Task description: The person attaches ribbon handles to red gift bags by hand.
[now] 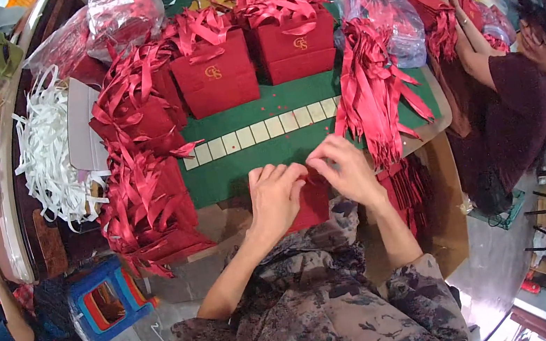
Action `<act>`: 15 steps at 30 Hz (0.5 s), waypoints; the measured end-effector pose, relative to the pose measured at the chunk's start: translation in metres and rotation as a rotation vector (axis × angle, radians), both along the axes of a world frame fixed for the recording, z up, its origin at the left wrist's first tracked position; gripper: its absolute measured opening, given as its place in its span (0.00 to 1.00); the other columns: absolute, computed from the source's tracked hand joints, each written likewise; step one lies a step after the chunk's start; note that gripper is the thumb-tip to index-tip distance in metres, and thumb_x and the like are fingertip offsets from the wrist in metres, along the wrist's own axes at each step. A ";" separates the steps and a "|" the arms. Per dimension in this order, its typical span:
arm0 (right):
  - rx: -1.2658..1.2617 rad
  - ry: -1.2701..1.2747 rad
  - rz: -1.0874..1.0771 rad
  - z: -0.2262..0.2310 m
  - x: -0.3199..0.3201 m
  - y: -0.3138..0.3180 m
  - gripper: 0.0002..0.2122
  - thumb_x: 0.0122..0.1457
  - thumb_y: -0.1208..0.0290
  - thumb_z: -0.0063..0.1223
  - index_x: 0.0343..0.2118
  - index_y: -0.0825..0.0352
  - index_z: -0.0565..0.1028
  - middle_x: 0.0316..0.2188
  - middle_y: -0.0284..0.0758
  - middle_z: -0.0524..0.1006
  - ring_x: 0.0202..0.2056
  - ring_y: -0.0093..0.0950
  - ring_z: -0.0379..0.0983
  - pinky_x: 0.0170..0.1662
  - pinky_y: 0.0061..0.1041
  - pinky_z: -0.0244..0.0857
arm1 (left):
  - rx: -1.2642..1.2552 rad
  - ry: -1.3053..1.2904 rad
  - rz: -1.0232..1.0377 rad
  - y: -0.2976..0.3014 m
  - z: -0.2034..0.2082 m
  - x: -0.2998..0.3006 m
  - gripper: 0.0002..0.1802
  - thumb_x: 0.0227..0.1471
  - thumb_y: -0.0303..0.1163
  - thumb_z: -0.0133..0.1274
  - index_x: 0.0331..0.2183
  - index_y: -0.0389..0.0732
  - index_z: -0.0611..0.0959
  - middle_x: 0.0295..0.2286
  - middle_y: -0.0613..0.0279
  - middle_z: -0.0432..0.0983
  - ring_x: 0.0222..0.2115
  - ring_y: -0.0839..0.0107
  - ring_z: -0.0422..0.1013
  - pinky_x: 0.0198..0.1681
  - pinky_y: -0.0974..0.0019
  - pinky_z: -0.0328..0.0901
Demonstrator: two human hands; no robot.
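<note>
A red paper bag is at the table's near edge, in front of my body, mostly covered by my hands. My left hand is closed on its upper edge from the left. My right hand pinches thumb and fingers together at the bag's top right; what lies between the fingertips is too small to make out. Beyond them, a row of small cream rectangles crosses the green mat. A thick bunch of red ribbons drapes over the mat to the right.
Red bags with ribbon handles stand at the back; more ribboned bags pile up at left. White ribbons lie beside a box. Flat red bags sit in a carton below right. A co-worker handles red bags at far right.
</note>
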State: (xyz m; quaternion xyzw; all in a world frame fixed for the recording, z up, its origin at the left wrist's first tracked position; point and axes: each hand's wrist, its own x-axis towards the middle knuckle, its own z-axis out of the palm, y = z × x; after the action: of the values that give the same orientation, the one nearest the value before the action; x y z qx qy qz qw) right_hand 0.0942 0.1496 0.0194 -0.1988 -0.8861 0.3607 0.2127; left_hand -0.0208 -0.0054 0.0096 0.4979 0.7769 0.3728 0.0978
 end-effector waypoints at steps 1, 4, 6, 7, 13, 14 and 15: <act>-0.038 -0.083 0.096 -0.005 -0.001 0.005 0.06 0.60 0.70 0.57 0.34 0.68 0.78 0.32 0.37 0.75 0.36 0.36 0.74 0.39 0.31 0.67 | 0.033 0.096 -0.016 0.000 -0.002 0.003 0.07 0.46 0.27 0.60 0.31 0.47 0.82 0.29 0.66 0.78 0.32 0.63 0.71 0.43 0.59 0.59; -0.137 -0.215 0.279 -0.003 -0.002 0.023 0.07 0.60 0.70 0.56 0.35 0.68 0.78 0.32 0.37 0.74 0.37 0.36 0.74 0.41 0.31 0.67 | 0.077 0.208 -0.040 0.000 -0.004 0.007 0.06 0.45 0.27 0.59 0.30 0.48 0.83 0.28 0.67 0.77 0.32 0.65 0.70 0.43 0.59 0.59; -0.242 -0.205 0.444 -0.001 -0.006 0.031 0.07 0.60 0.72 0.56 0.39 0.68 0.78 0.33 0.37 0.74 0.40 0.33 0.75 0.44 0.29 0.68 | 0.086 0.225 -0.046 -0.001 -0.004 0.006 0.06 0.45 0.27 0.59 0.29 0.48 0.84 0.28 0.68 0.76 0.33 0.66 0.70 0.43 0.59 0.59; -0.242 -0.205 0.446 0.000 -0.007 0.030 0.07 0.60 0.72 0.56 0.39 0.68 0.78 0.33 0.37 0.74 0.40 0.33 0.75 0.44 0.29 0.68 | 0.106 0.219 -0.050 -0.001 -0.003 0.004 0.06 0.45 0.26 0.59 0.29 0.48 0.84 0.28 0.68 0.76 0.33 0.67 0.70 0.44 0.59 0.59; -0.440 -0.252 0.542 0.009 -0.010 0.031 0.09 0.58 0.72 0.56 0.41 0.67 0.77 0.35 0.37 0.74 0.42 0.33 0.73 0.48 0.31 0.66 | 0.159 0.199 -0.100 -0.003 -0.005 -0.004 0.08 0.44 0.26 0.59 0.30 0.50 0.85 0.29 0.72 0.76 0.35 0.68 0.69 0.46 0.59 0.57; -0.466 -0.260 0.554 0.009 -0.009 0.032 0.09 0.59 0.72 0.56 0.41 0.67 0.77 0.35 0.37 0.74 0.42 0.33 0.73 0.47 0.31 0.66 | 0.152 0.193 -0.115 -0.003 -0.006 -0.005 0.10 0.44 0.26 0.58 0.32 0.50 0.86 0.30 0.73 0.76 0.35 0.68 0.68 0.47 0.58 0.56; -0.491 -0.267 0.566 0.009 -0.009 0.033 0.09 0.59 0.72 0.56 0.41 0.67 0.77 0.36 0.36 0.74 0.42 0.33 0.73 0.47 0.31 0.67 | 0.152 0.193 -0.117 -0.003 -0.008 -0.005 0.10 0.44 0.26 0.58 0.32 0.50 0.86 0.30 0.73 0.76 0.35 0.68 0.68 0.47 0.58 0.56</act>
State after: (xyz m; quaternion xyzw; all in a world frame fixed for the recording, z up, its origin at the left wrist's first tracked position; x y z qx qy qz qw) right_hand 0.0855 0.1826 0.0279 -0.0369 -0.8132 0.5770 -0.0661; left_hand -0.0262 -0.0085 0.0018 0.5817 0.7219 0.3748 0.0062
